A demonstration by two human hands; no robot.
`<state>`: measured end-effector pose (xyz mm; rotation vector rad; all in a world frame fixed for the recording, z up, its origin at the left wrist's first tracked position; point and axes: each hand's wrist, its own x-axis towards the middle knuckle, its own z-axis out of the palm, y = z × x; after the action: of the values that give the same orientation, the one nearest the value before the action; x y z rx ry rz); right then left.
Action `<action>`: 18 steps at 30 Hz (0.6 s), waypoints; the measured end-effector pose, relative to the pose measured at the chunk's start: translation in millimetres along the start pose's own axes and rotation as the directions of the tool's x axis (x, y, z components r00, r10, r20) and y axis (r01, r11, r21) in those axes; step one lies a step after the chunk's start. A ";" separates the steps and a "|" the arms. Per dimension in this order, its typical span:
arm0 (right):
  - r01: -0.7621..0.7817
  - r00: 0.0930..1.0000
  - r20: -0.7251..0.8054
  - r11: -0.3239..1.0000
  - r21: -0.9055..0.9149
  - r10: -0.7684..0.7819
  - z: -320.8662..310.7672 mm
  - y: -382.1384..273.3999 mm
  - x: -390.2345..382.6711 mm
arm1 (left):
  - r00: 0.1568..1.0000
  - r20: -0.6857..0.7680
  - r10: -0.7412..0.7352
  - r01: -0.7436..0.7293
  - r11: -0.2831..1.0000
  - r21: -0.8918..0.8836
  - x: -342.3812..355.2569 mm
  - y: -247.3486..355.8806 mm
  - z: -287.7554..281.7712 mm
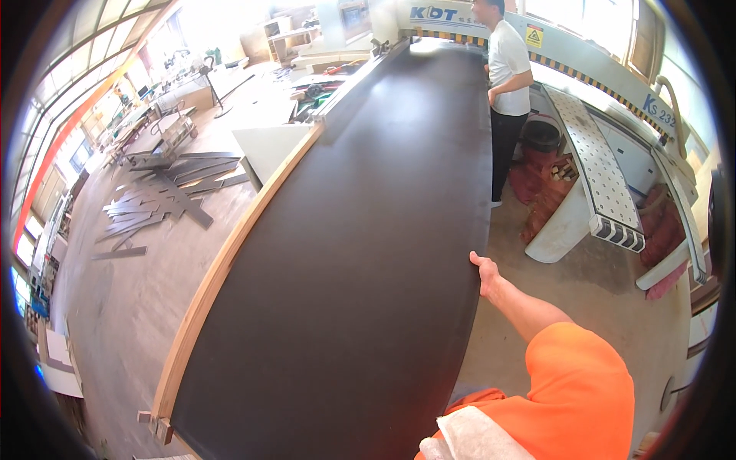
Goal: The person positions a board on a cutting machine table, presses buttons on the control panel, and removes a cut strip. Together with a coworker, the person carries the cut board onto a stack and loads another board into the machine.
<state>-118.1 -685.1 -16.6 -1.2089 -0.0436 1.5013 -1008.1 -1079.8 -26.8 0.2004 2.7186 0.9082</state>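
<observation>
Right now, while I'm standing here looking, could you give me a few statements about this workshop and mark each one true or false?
1. The person's right hand is at the right edge of the dark panel. True.

2. Wood borders the panel's right edge. False: the wooden rail runs along its left side.

3. A co-worker in a white top stands to the right of the panel, toward its far end. True.

4. Blue cloth covers the right hand. False: that hand is bare, and the sleeve is orange.

5. Dark strips lie in a jumble on the floor to the left. True.
</observation>
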 end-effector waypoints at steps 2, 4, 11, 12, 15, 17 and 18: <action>-0.005 1.000 -0.001 1.000 0.004 0.005 10.9 -2.0 -5.4 | 0.999 -0.032 0.025 -0.025 1.000 0.006 7.1 -12.0 -5.3; 0.002 0.999 -0.038 1.000 -0.014 -0.003 7.6 -6.2 -11.4 | 1.000 -0.025 0.014 -0.013 1.000 0.021 -16.8 16.8 5.3; 0.017 0.998 -0.066 0.999 -0.050 -0.020 14.2 -5.9 -18.3 | 0.992 -0.108 0.070 -0.047 0.977 0.206 -47.8 39.8 1.5; 0.017 0.998 -0.061 0.998 -0.052 -0.020 14.1 -5.5 -18.5 | 0.992 -0.111 0.067 -0.043 0.978 0.203 -48.7 36.5 1.3; 0.008 0.998 -0.061 0.997 -0.075 -0.013 16.8 -4.2 -19.1 | 0.986 -0.133 0.098 -0.082 0.989 0.120 -59.9 34.8 -1.1; -0.005 0.998 -0.069 0.996 -0.083 -0.001 20.4 -4.0 -23.6 | 0.984 -0.120 0.131 -0.102 0.970 0.219 -88.2 46.6 -6.8; -0.007 0.998 -0.065 0.996 -0.085 0.002 19.2 -4.3 -22.5 | 0.984 -0.125 0.128 -0.099 0.971 0.217 -100.3 47.0 -9.9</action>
<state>-132.1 -689.6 9.4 -1.3265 -0.0624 1.4756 -913.2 -1069.6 30.1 0.3507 2.9586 0.6837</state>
